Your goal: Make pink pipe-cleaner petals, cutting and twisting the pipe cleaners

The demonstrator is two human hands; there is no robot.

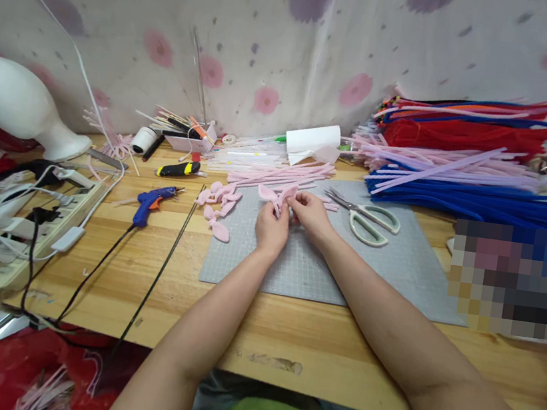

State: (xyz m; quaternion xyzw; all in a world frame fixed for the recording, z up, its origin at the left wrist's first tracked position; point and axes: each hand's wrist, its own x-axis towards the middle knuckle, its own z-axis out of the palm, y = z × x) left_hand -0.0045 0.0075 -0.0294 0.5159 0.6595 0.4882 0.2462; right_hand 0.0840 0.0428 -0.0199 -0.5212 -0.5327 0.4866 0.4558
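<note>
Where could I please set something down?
The table is bare between the glue gun and dark rod; the cutting mat is bare between left forearm and right forearm. Crowded: left, around the power strip; back right, under fuzzy stems.

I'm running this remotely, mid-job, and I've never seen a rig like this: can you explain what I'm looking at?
There's no machine here, just a person's bare left hand and right hand. The single picture comes from a camera worn on their head, looking forward and down.

Both hands' fingers pinch a fuzzy pink piece above a gray gridded mat on a wooden table. Smaller pink pieces lie to the left, by the mat's edge; scissors lie on it to the right.

Farther left are a blue glue gun and a power strip full of plugs. Bundles of fuzzy red stems and blue stems are piled at the back right.
</note>
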